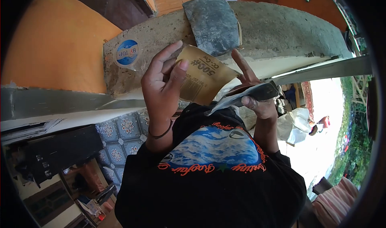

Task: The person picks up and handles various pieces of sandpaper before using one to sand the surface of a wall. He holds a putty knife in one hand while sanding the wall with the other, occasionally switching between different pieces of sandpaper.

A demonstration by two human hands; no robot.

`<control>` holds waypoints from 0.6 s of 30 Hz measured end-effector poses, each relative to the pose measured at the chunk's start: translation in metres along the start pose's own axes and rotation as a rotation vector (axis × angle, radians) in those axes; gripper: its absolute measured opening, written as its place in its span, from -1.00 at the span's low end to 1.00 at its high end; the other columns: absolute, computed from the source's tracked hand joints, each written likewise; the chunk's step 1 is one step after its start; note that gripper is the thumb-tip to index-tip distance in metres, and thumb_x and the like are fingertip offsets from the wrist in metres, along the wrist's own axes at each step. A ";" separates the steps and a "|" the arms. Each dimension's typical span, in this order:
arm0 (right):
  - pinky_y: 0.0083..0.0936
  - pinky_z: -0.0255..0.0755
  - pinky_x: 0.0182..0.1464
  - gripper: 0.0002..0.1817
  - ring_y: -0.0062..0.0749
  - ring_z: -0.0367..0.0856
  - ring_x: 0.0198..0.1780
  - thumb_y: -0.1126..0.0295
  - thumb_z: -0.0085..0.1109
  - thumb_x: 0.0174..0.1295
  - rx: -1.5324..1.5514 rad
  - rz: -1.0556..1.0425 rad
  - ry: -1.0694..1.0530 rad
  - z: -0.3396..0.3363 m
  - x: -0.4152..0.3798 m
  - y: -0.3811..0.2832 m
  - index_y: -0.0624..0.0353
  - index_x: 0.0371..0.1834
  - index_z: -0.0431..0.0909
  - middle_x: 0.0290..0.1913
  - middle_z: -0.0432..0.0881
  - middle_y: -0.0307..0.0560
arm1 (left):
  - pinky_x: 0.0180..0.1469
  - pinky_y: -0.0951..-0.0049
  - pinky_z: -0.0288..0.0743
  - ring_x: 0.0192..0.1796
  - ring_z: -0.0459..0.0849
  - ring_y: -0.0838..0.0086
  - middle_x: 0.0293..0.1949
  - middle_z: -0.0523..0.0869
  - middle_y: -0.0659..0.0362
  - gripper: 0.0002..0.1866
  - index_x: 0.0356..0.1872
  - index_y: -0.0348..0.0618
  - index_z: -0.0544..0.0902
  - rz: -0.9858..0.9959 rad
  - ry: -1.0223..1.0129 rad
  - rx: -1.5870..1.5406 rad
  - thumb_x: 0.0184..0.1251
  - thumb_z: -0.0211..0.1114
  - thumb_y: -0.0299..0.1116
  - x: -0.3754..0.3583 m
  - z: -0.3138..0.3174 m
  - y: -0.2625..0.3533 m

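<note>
Left hand (pixel 163 81): fingers curled, pinching a tan sandpaper sheet (pixel 205 75) by its edge. Right hand (pixel 257 95): clenched around a dark scraper (pixel 251 94), forefinger extended.

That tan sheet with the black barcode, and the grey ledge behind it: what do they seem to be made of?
The tan sheet with the black barcode looks like abrasive paper seen from its matt paper backing: it curls, and is printed "500#" and "CC-Cw". The grey ledge looks like rough, unpainted cement, pitted and speckled. The left hand pinches the sheet; the right hand holds a dark tool.
</note>
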State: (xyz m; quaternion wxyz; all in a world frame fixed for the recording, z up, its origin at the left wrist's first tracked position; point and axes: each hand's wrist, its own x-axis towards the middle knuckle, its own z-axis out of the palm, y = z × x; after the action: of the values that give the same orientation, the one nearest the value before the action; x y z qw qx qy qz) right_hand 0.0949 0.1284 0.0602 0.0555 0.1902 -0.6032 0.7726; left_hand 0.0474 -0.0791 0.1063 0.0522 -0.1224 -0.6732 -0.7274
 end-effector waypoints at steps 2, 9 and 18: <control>-0.31 0.07 0.29 -0.13 -0.19 0.32 0.26 0.23 0.31 0.04 0.059 0.135 -0.059 0.007 0.002 -0.007 0.45 0.34 0.07 0.32 0.23 0.21 | -0.19 0.68 0.44 -0.24 0.60 0.64 -0.23 0.69 0.05 -0.62 0.10 -0.37 0.44 -0.083 -0.086 -0.022 0.29 0.21 -0.44 -0.003 0.005 -0.004; -0.40 0.29 0.13 -0.57 -0.43 0.44 0.06 0.27 0.11 0.26 0.243 0.254 0.467 0.006 -0.013 0.015 0.23 0.14 0.32 -0.01 0.49 -0.14 | 0.15 0.36 0.35 0.09 0.49 0.38 0.10 0.49 -0.04 -0.63 0.07 -0.34 0.44 0.151 -0.013 -0.104 0.34 0.16 -0.31 -0.008 0.015 -0.027; -0.39 0.23 0.21 -0.51 -0.33 0.39 0.12 0.10 -0.22 0.41 0.634 0.027 0.678 0.018 -0.009 0.029 0.27 0.20 0.23 0.14 0.39 -0.04 | 0.09 0.47 0.33 0.04 0.50 0.48 -0.03 0.54 0.08 -0.24 0.07 -0.39 0.36 -0.335 -0.411 -0.298 0.05 0.40 0.05 -0.041 0.039 -0.050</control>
State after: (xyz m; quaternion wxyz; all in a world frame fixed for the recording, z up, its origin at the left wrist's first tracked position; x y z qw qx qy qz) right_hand 0.0981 0.1044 0.0339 0.1785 -0.0735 -0.2874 0.9382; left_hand 0.0787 -0.0398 0.0501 -0.2241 -0.1605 -0.5663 -0.7767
